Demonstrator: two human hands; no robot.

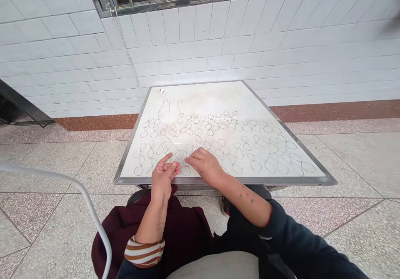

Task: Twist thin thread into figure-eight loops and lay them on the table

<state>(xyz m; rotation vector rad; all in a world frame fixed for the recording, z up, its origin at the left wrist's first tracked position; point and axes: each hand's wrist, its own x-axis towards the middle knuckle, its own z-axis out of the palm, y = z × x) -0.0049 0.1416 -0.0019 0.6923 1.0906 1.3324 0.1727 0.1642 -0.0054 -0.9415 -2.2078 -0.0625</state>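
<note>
Over the near edge of a white board table [206, 93], my left hand [164, 173] is closed, thumb and fingertips pinched together. A thin dark strand [170, 139] curves up and away from the gap between my hands; its grip point is too fine to see clearly. Just to the right, my right hand [204, 166] has its fingers pressed together, pointing at the left fingertips; what they hold is hidden. Around and beyond both hands lie many thin figure-eight loops [238, 150], wire or thread, in uneven rows.
Three single loops with tails [179, 104] lie at the back left, near a small white-and-red item [161, 91]. A metal rim [287, 180] edges the table. Behind stands a white tiled wall [200, 56]. A pale curved tube [90, 208] is at the left, beside maroon cloth [109, 233].
</note>
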